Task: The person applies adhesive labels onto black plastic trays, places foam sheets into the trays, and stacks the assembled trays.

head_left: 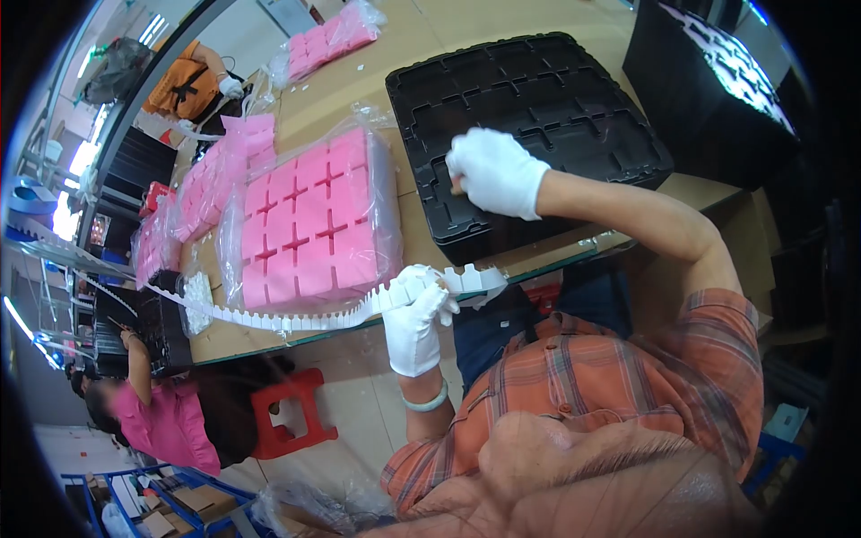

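My left hand, in a white glove with a bracelet at the wrist, is closed on a long white notched strip. The strip trails off to the left, and its short end sticks out past my fingers. Over the black molded tray is my right hand, also gloved in white. Its fingers are curled together near one of the compartments, and what they hold, if anything, is hidden. Just left of the tray lies a pink foam block with cross-shaped slots, in clear plastic.
More pink foam blocks lie along the table. A stack of black trays stands at right. One person in pink is at lower left, another in orange at upper left. A red stool stands below the table edge.
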A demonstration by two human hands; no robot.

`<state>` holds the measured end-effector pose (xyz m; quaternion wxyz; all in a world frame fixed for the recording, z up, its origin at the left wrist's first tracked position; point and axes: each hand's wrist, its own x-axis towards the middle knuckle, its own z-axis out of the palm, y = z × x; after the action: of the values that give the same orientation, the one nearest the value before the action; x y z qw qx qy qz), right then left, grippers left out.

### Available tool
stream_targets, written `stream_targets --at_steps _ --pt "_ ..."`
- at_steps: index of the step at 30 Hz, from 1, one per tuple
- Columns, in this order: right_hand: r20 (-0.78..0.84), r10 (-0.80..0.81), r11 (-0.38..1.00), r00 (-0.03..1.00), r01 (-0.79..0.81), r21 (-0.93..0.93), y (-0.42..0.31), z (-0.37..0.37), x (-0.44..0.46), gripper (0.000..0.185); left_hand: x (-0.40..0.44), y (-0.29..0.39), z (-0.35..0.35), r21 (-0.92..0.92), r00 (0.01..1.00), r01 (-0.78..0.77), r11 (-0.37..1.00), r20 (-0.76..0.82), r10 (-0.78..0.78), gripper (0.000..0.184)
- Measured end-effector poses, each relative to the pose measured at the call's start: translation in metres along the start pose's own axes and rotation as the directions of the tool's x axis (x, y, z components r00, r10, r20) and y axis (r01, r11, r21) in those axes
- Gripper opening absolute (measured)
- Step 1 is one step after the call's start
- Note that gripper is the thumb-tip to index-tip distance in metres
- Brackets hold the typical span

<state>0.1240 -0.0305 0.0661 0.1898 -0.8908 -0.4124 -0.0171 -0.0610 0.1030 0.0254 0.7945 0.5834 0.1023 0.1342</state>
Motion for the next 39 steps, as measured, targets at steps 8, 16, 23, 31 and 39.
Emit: stream_targets --at_steps 8,16,23,31,39 --pt "0.476 -0.407 0.873 0.780 0.178 0.455 0.013 -0.087 -0.111 0.014 -0.001 0.006 0.007 -0.029 0.989 0.087 0.996 0.119 -0.083 0.006" --pt "-0.138 0.069 0.891 0.988 0.001 0.454 -0.005 -0.071 -0.141 0.030 0.009 0.006 0.070 0.087 0.988 -0.015 0.996 0.157 0.001 0.005" --pt "0.132 -0.001 0.546 0.991 -0.110 0.831 0.002 -0.053 -0.114 0.005 0.008 0.012 0.067 0.079 0.988 0.060 0.995 0.136 -0.070 0.005" --pt "-0.137 -0.324 0.669 0.936 0.329 0.667 -0.015 -0.056 -0.064 0.010 0.024 0.009 0.041 0.155 0.952 0.162 0.975 0.237 -0.196 0.010" --pt "-0.086 0.181 0.975 0.980 -0.167 0.148 0.108 -0.004 0.163 0.018 0.065 0.021 -0.014 0.146 0.997 0.038 0.989 -0.077 -0.027 0.007"
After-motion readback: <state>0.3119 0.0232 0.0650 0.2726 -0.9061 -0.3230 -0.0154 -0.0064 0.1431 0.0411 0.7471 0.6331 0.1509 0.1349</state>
